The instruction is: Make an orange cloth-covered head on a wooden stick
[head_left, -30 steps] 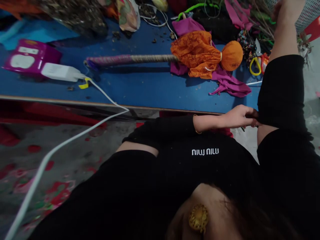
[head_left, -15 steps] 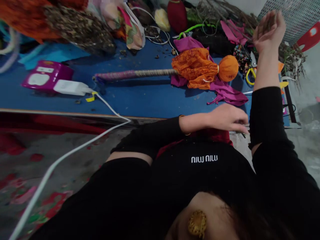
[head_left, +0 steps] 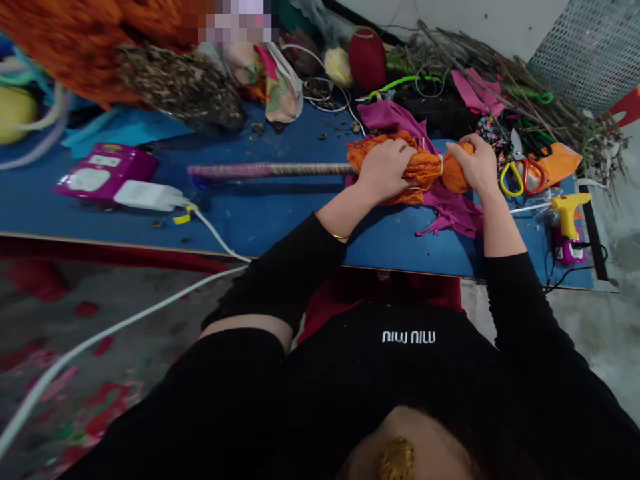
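Observation:
A stick wrapped in pink and tan cord [head_left: 295, 169] lies across the blue table. Its right end runs into a gathered orange cloth [head_left: 423, 167], tied with a pale band below a round orange cloth head [head_left: 454, 175]. My left hand [head_left: 384, 170] is closed over the gathered cloth, with its fingertips partly hidden in the folds. Around the orange head my right hand [head_left: 477, 163] is curled, thumb and fingers on its top and right side. Underneath spreads a magenta cloth [head_left: 453, 212] with ragged ends.
Scissors [head_left: 523, 175] with yellow and red handles lie right of my right hand, near a yellow glue gun [head_left: 567, 212]. A purple box [head_left: 107, 175] with a white power strip [head_left: 150, 195] sits left. Dry twigs [head_left: 500, 80] line the back. A white cord [head_left: 100, 353] crosses the front edge.
My right hand has come down from above the twigs onto the orange head. My left hand has moved from the table's front edge up and left onto the gathered cloth.

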`<state>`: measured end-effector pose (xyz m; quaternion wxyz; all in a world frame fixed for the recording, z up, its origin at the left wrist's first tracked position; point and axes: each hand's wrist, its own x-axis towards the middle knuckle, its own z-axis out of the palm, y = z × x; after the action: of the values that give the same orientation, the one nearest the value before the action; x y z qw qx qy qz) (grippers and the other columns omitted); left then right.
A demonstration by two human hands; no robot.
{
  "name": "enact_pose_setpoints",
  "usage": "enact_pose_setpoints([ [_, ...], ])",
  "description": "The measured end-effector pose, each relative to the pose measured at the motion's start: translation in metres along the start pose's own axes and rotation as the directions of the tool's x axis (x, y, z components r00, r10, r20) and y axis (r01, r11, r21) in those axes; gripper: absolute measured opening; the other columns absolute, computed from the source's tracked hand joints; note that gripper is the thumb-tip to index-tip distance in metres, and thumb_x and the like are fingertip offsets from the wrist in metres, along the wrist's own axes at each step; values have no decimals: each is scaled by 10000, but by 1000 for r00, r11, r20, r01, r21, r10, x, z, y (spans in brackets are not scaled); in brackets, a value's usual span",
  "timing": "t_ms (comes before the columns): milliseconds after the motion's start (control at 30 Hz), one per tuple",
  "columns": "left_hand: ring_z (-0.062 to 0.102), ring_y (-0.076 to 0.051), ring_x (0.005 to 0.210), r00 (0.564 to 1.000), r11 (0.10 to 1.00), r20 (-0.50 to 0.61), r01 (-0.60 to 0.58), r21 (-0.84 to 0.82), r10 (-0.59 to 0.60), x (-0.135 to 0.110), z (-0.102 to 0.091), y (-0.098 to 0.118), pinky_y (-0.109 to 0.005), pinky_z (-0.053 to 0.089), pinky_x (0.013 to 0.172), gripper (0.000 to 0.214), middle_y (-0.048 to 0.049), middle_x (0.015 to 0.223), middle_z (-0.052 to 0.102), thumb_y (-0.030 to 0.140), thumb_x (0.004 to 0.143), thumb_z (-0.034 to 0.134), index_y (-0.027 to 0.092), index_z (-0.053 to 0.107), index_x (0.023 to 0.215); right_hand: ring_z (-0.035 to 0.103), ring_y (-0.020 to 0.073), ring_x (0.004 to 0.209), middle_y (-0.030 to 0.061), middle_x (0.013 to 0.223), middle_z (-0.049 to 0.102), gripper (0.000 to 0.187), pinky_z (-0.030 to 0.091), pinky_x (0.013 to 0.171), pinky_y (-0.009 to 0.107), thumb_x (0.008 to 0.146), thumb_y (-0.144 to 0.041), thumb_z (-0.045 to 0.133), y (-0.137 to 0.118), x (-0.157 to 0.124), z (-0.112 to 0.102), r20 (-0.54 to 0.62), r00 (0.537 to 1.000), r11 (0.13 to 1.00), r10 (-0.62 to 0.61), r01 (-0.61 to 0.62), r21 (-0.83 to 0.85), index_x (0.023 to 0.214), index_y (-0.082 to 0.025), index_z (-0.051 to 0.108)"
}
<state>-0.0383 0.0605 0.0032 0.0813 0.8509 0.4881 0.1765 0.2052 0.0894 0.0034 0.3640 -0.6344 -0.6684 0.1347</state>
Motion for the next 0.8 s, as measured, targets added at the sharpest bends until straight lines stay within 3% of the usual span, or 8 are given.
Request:
enact_pose_setpoints([
  [167,569,-372,1300,998,999,-35,44,-21,-45,-1,9,-3,-531,456,1093,487,-161,1381,626,310,908,590,178,619,1377,666,271,1014,63,937,697,459,508,1086,546,839,-680,675,5,3,6,-55,998,999,16,-15,29,826,-222,648],
  [333,547,-361,1306,994,991,-99,35,-128,-48,-2,16,-8,-543,454,1083,460,-72,1361,664,344,905,579,272,639,1356,666,238,1092,31,1019,695,525,524,1107,509,730,-703,785,18,2,0,20,999,951,41,-45,307,957,-246,662],
  [433,573,-352,1291,993,991,-101,41,-128,-55,-3,15,-8,-527,458,1093,457,-114,1381,658,361,908,591,244,650,1346,671,232,1125,44,1175,700,686,544,1094,485,601,-652,894,27,-3,-5,108,990,890,87,-126,438,1109,-262,650],
  [533,591,-350,1298,995,993,-94,30,-112,-41,-3,11,-6,-501,453,1124,493,-158,1401,646,436,915,623,211,649,1352,673,250,1116,63,1218,704,806,543,1090,518,478,-536,972,27,-9,-7,118,987,882,112,-154,445,1159,-248,651],
  [667,531,-364,1403,987,994,-162,-30,-107,12,-6,0,-6,-501,387,1212,706,-171,1497,589,661,895,643,223,580,1445,689,227,993,33,1069,721,626,578,1015,493,532,-472,927,21,-11,-16,85,979,827,185,-202,526,1063,-246,682],
  [800,478,-341,1459,927,991,-356,89,-101,-119,-13,-20,-11,-547,317,1256,611,-153,1503,588,650,1024,385,273,536,1479,687,202,910,18,1001,719,479,597,961,434,570,-420,866,26,-5,-43,66,967,733,247,-231,640,991,-274,690],
])
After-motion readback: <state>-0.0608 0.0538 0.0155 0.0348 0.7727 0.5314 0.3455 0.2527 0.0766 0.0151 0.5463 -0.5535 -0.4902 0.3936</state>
